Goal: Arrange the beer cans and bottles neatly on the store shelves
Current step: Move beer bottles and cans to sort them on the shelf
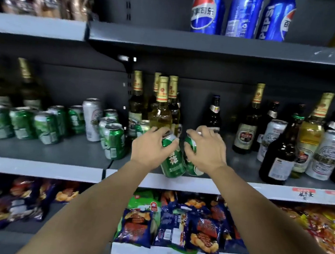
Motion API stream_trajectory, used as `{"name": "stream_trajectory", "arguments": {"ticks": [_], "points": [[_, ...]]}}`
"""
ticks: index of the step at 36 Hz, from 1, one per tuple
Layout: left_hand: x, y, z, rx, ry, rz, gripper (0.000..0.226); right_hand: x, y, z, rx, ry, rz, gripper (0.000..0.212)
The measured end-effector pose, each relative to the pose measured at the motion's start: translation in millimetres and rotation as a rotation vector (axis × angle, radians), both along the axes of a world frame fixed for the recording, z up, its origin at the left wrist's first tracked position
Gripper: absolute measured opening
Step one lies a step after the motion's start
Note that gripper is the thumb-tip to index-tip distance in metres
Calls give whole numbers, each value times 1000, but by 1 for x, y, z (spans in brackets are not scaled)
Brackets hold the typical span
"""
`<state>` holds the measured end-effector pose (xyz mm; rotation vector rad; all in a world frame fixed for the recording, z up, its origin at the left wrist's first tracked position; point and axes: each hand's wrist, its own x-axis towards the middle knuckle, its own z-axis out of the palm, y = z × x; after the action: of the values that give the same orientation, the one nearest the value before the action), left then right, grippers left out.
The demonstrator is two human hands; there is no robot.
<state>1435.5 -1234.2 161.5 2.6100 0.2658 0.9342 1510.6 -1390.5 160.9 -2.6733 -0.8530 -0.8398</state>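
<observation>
My left hand point(152, 145) grips the top of a green beer can point(172, 164) near the front edge of the middle shelf point(40, 153). Right beside it, my right hand point(206, 148) grips a second green can point(192, 168). Both cans lean slightly and stand almost touching. Behind my hands stands a cluster of gold-foiled bottles point(161, 106). Several green cans point(44, 127) and a tall white can point(92, 119) fill the shelf to the left.
Dark and pale bottles with white cans point(328, 155) crowd the shelf's right side. Blue Pepsi cans point(207, 11) sit on the upper shelf. Snack bags point(136, 226) lie on the lower shelf. A bare patch of shelf lies right of my right hand.
</observation>
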Motion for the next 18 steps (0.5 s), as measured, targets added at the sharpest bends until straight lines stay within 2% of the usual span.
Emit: {"name": "stream_trajectory", "arguments": {"ticks": [5,9,18], "points": [[-39,68,-2,19,2,84,70,-30,65,-3,-58,-26,98,55],[-71,134,-3,54,30,183,55,-57,130,-6,-22,-20,150,61],[-120,273,-10,-17,36,368,51,-103,272,-14,96,-58,285,49]]}}
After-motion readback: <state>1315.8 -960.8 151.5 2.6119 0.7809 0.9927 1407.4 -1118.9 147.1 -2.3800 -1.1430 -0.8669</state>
